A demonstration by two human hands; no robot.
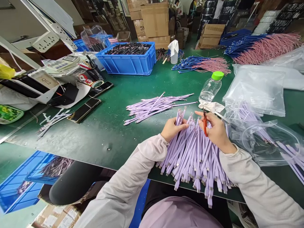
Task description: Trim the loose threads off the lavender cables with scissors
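My left hand (171, 129) is closed around the upper ends of some lilac flat cables (193, 155), thumb pointing right. These cables lie in a thick fanned pile, bare wire tips away from me and plugs hanging over the table's near edge. In my right hand (217, 132) is a pair of orange-handled scissors (205, 125), blades pointing up and away, just right of the wire ends. Its index finger stretches toward the left hand. Beyond my left hand, a smaller heap of lilac cables (152, 107) rests on the green table (99, 136).
A green-capped bottle (211, 87) stands by a crumpled white cloth (212, 107). Plastic bags (256, 88) cover the right side. Farther back are a blue crate (129, 61) of black cables and blue-and-pink wire bundles (201, 64). A phone (85, 109) lies left.
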